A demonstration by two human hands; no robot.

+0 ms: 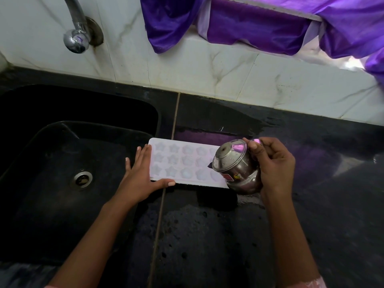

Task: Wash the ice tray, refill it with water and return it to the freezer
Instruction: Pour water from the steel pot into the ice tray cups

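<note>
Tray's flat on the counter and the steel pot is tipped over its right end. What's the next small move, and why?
Probably tip the steel pot a little further so water runs into the cells under its spout. The right hand holds it tilted over the ice tray's right end, the left hand steadies the tray's left edge, and no stream is visible yet.

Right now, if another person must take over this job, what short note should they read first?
Left hand: open, flat against the left end of the ice tray, steadying it.
Right hand: holding a small steel pot, tilted over the tray's right end.
The tray lies on the black counter, right of the sink.
Whether washing is done cannot be told; filling seems under way.
Left: finish filling, carry it to the freezer.
</note>
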